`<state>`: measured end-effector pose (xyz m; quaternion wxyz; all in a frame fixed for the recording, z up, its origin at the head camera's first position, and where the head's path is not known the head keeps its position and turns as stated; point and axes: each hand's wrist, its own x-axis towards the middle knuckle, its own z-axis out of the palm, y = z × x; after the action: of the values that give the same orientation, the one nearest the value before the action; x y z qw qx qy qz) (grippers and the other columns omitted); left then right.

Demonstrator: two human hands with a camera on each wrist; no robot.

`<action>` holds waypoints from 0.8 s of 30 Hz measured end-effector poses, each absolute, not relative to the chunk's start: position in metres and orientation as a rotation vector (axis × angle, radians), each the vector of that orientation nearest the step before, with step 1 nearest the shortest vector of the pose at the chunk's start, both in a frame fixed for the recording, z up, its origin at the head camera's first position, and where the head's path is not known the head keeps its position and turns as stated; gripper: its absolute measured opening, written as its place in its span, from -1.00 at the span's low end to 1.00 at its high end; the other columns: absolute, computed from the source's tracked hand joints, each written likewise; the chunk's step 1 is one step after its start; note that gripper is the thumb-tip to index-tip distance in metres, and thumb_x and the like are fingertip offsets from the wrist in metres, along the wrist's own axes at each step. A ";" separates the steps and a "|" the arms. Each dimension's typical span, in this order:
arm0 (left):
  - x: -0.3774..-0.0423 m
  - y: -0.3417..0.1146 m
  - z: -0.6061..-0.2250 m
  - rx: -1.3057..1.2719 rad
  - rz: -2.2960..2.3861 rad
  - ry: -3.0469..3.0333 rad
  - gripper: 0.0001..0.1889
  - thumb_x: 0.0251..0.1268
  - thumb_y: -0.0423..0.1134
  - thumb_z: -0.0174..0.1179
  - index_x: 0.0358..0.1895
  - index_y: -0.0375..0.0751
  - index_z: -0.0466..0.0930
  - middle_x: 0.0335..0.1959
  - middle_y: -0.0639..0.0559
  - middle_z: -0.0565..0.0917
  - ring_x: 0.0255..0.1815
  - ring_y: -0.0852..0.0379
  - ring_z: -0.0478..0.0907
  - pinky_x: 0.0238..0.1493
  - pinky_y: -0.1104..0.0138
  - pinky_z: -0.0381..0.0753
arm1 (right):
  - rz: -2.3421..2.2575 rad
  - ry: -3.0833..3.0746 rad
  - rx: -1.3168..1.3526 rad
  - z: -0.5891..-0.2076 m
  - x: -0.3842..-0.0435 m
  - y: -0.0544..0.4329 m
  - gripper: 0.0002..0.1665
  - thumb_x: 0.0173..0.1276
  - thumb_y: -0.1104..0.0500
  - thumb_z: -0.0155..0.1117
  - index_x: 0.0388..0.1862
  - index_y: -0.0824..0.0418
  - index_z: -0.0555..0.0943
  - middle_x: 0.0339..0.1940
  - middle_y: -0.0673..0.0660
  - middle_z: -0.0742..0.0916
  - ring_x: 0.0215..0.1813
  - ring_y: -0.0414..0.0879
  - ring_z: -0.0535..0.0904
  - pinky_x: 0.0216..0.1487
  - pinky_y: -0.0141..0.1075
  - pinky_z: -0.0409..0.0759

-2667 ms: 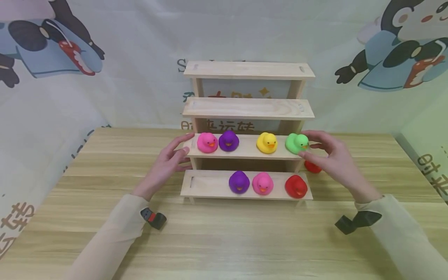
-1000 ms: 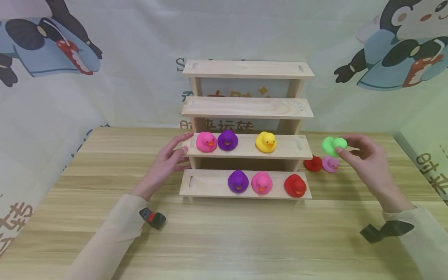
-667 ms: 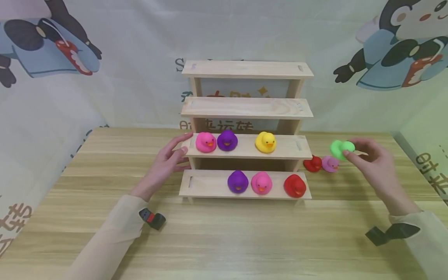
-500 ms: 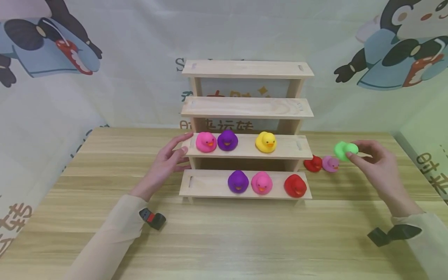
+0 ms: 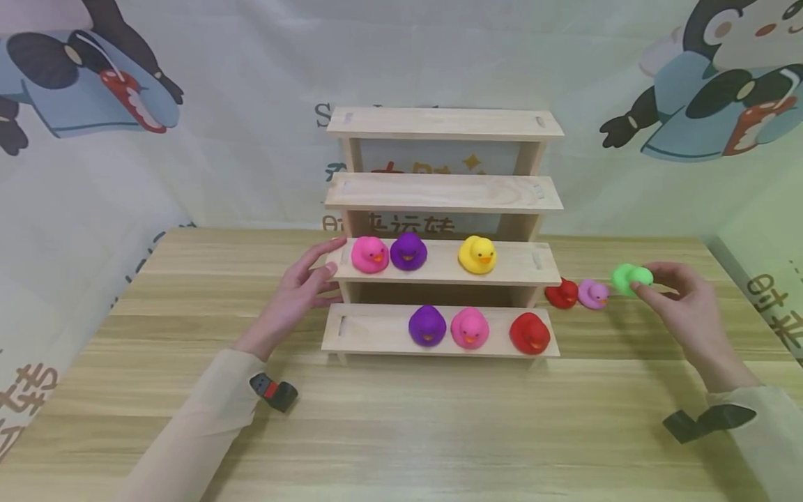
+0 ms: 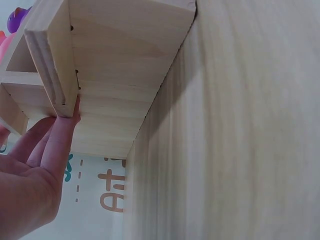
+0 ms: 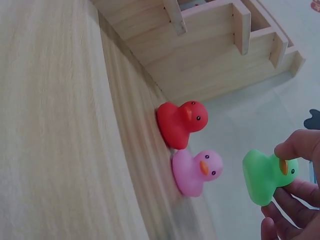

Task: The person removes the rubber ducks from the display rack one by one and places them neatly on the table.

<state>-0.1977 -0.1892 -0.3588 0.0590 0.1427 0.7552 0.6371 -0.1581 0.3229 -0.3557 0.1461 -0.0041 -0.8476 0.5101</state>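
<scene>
In the head view, my right hand pinches a green rubber duck between thumb and fingers, right of the tiered wooden shelf. The right wrist view shows the green duck above the table, its beak near the thumb. Close by on the table sit a red duck and a light purple duck. My left hand holds the left end of the second tier from the bottom. From the left wrist view, its fingers touch that board's end.
The second tier bears a pink duck, a purple duck and a yellow duck. Below are another purple duck, pink duck and red duck. Behind the wooden table hangs a printed backdrop.
My right hand has lifted the green duck off the second tier's right end, carried it right, and lowered it beside the light purple duck. My left hand keeps its place.
</scene>
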 end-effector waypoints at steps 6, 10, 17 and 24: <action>-0.198 -0.189 -0.359 0.428 1.927 2.284 -0.50 0.55 -0.12 -0.10 0.48 -0.04 0.17 0.46 -0.17 0.16 0.13 -0.34 0.49 0.01 0.02 0.60 | 1.477 -2.446 -0.036 -0.363 -0.159 0.329 -0.77 0.36 0.21 0.27 -0.12 -0.09 0.50 -0.16 -0.31 0.55 -0.06 -0.43 0.42 -0.15 -0.69 0.41; -0.198 -0.188 -0.359 0.415 1.928 2.285 -0.50 0.55 -0.11 -0.09 0.48 -0.02 0.18 0.45 -0.18 0.18 0.13 -0.33 0.49 0.00 0.03 0.61 | 1.449 -2.473 -0.060 -0.369 -0.162 0.332 -0.80 0.36 0.17 0.27 -0.12 -0.09 0.50 -0.17 -0.34 0.54 -0.06 -0.45 0.41 -0.15 -0.69 0.39; -0.197 -0.189 -0.358 0.421 1.931 2.283 -0.50 0.55 -0.12 -0.09 0.48 -0.03 0.17 0.46 -0.17 0.16 0.13 -0.34 0.49 0.00 0.03 0.61 | 1.486 -2.487 -0.106 -0.373 -0.163 0.335 -0.79 0.36 0.15 0.27 -0.11 -0.12 0.50 -0.21 -0.37 0.55 -0.07 -0.46 0.39 -0.18 -0.68 0.37; -0.197 -0.189 -0.358 0.403 1.933 2.277 -0.51 0.56 -0.14 -0.11 0.48 -0.04 0.18 0.43 -0.20 0.20 0.13 -0.33 0.50 -0.01 0.03 0.61 | 1.481 -2.525 -0.135 -0.376 -0.167 0.337 -0.78 0.37 0.12 0.27 -0.09 -0.14 0.47 -0.21 -0.38 0.52 -0.08 -0.46 0.37 -0.19 -0.66 0.36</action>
<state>-0.1969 -0.1890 -0.3581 0.0639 0.1334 0.7540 0.6400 -0.1671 0.3368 -0.3760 0.1052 -0.0460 -0.8569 0.5025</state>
